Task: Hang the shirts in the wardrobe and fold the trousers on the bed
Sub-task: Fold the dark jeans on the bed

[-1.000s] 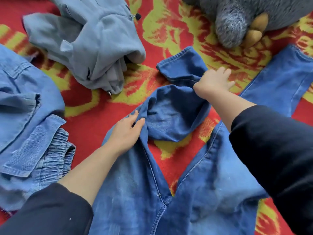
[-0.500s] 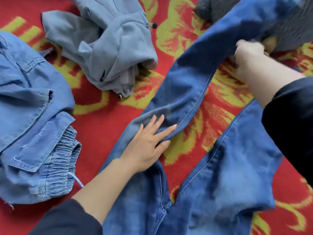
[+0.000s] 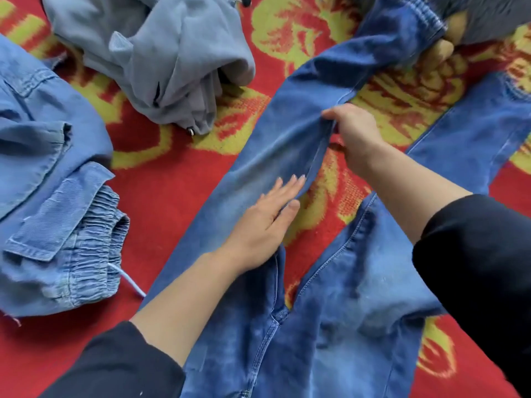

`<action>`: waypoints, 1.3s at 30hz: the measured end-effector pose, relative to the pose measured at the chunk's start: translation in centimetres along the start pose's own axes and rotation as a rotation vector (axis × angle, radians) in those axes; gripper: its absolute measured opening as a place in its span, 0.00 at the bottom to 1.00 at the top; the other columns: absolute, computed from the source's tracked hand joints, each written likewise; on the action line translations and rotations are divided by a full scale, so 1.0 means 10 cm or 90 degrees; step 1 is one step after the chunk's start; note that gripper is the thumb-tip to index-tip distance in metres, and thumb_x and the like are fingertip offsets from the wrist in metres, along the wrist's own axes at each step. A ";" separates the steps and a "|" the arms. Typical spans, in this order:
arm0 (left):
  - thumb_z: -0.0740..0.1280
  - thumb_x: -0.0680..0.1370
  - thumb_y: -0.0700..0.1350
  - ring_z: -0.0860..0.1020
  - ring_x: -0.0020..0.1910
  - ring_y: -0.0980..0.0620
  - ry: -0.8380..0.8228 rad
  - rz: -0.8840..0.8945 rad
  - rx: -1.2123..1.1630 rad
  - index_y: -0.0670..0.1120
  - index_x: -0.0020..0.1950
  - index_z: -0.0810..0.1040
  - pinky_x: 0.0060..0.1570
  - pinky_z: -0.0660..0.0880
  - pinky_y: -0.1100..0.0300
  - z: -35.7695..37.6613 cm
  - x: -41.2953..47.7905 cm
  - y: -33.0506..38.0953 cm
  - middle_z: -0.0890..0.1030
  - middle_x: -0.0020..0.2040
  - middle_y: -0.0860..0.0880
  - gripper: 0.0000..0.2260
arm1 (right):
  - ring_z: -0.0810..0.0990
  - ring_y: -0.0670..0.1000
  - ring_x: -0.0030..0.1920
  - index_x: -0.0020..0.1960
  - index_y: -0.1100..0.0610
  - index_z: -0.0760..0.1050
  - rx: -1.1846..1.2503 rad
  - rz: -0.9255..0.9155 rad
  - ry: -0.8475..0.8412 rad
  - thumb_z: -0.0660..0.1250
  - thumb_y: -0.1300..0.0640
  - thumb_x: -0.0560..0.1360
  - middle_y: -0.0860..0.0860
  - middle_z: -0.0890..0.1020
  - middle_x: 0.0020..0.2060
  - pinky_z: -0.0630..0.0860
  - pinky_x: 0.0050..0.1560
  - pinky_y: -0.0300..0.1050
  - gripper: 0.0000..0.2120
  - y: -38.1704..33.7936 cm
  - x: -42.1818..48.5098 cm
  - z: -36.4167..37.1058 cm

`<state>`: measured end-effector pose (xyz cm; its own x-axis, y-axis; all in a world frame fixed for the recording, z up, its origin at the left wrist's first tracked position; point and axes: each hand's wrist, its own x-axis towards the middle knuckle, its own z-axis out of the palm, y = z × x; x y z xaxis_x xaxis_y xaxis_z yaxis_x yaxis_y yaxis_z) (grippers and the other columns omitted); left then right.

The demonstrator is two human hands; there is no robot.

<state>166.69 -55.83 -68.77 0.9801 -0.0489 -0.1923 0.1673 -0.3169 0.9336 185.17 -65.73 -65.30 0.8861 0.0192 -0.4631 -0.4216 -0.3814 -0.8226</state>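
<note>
A pair of dark blue jeans [image 3: 353,297] lies spread on the red and yellow bed cover [image 3: 178,179], legs pointing away from me. Its left leg [image 3: 287,133] now stretches straight out to the far edge. My left hand [image 3: 264,222] rests flat with straight fingers on that leg near the thigh. Farther up, my right hand [image 3: 353,130] pinches the inner seam of the same leg. The right leg [image 3: 471,130] lies out to the right.
Light blue trousers with an elastic waistband [image 3: 54,196] lie folded at the left. A grey garment [image 3: 161,53] is bunched at the top left. A grey plush toy with tan paws [image 3: 471,21] sits at the top right, touching the left leg's hem.
The left jeans leg, folded back on itself a second ago, has been pulled out straight. My right hand came back down to its inner seam; my left hand flattened on the thigh.
</note>
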 end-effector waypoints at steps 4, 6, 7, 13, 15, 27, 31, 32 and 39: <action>0.54 0.79 0.52 0.64 0.71 0.44 0.336 -0.013 0.193 0.47 0.70 0.72 0.70 0.53 0.59 -0.22 0.13 -0.04 0.69 0.71 0.43 0.22 | 0.77 0.55 0.37 0.35 0.57 0.71 -0.138 0.046 0.133 0.62 0.57 0.73 0.53 0.73 0.33 0.79 0.40 0.53 0.08 0.21 -0.05 -0.29; 0.56 0.79 0.49 0.69 0.66 0.42 0.417 -0.213 0.211 0.43 0.68 0.73 0.67 0.56 0.56 -0.41 0.14 -0.18 0.73 0.65 0.41 0.20 | 0.81 0.59 0.41 0.40 0.59 0.71 -0.226 0.125 0.073 0.62 0.55 0.74 0.58 0.76 0.39 0.81 0.42 0.58 0.08 0.44 -0.15 -0.37; 0.58 0.79 0.48 0.70 0.65 0.42 0.387 -0.330 0.178 0.43 0.67 0.73 0.67 0.59 0.55 -0.48 0.12 -0.27 0.74 0.64 0.41 0.18 | 0.80 0.57 0.40 0.40 0.58 0.71 -0.217 0.159 0.026 0.64 0.55 0.75 0.57 0.76 0.39 0.81 0.40 0.54 0.08 0.52 -0.22 -0.36; 0.70 0.73 0.48 0.74 0.31 0.50 0.131 -0.450 -0.001 0.47 0.68 0.60 0.30 0.70 0.62 -0.65 0.04 -0.27 0.79 0.36 0.50 0.28 | 0.67 0.49 0.32 0.53 0.58 0.71 -0.111 0.228 -0.090 0.71 0.61 0.71 0.50 0.64 0.32 0.76 0.28 0.42 0.13 0.66 -0.49 -0.10; 0.70 0.73 0.50 0.70 0.29 0.54 0.075 -0.478 -0.009 0.48 0.67 0.59 0.26 0.66 0.62 -0.73 0.08 -0.20 0.77 0.36 0.50 0.29 | 0.69 0.49 0.31 0.51 0.57 0.71 -0.112 0.232 -0.122 0.69 0.64 0.71 0.50 0.67 0.32 0.76 0.28 0.41 0.12 0.61 -0.51 -0.10; 0.65 0.79 0.48 0.66 0.17 0.57 -0.164 -0.454 0.072 0.46 0.45 0.73 0.23 0.60 0.67 -0.86 0.08 -0.12 0.75 0.22 0.52 0.06 | 0.65 0.49 0.18 0.29 0.57 0.63 -0.415 0.053 -0.220 0.70 0.60 0.75 0.54 0.71 0.24 0.63 0.22 0.36 0.21 -0.01 -0.51 -0.10; 0.61 0.78 0.37 0.73 0.16 0.55 0.149 -0.380 -0.012 0.48 0.39 0.70 0.17 0.61 0.69 -0.91 0.03 -0.21 0.76 0.26 0.46 0.09 | 0.78 0.46 0.20 0.39 0.56 0.67 -0.168 0.125 -0.163 0.62 0.63 0.80 0.54 0.79 0.27 0.76 0.23 0.37 0.11 0.09 -0.59 -0.08; 0.58 0.77 0.34 0.75 0.17 0.54 0.249 -0.368 -0.047 0.48 0.38 0.69 0.17 0.62 0.70 -0.98 0.03 -0.24 0.76 0.27 0.45 0.11 | 0.79 0.47 0.22 0.41 0.56 0.67 -0.092 0.123 -0.139 0.61 0.64 0.80 0.56 0.80 0.31 0.78 0.27 0.39 0.10 0.16 -0.59 -0.06; 0.63 0.77 0.42 0.73 0.64 0.49 0.277 -0.057 0.215 0.45 0.66 0.72 0.64 0.68 0.55 -0.95 -0.11 -0.40 0.75 0.66 0.43 0.17 | 0.64 0.51 0.73 0.78 0.59 0.44 -0.204 -0.050 -0.143 0.67 0.57 0.76 0.56 0.61 0.75 0.65 0.70 0.46 0.41 0.80 -0.88 0.38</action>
<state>165.93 -45.47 -69.40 0.9294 0.3647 -0.0575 0.2788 -0.5911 0.7569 173.28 -65.49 -69.07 0.8338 0.2480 -0.4932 -0.2418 -0.6390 -0.7302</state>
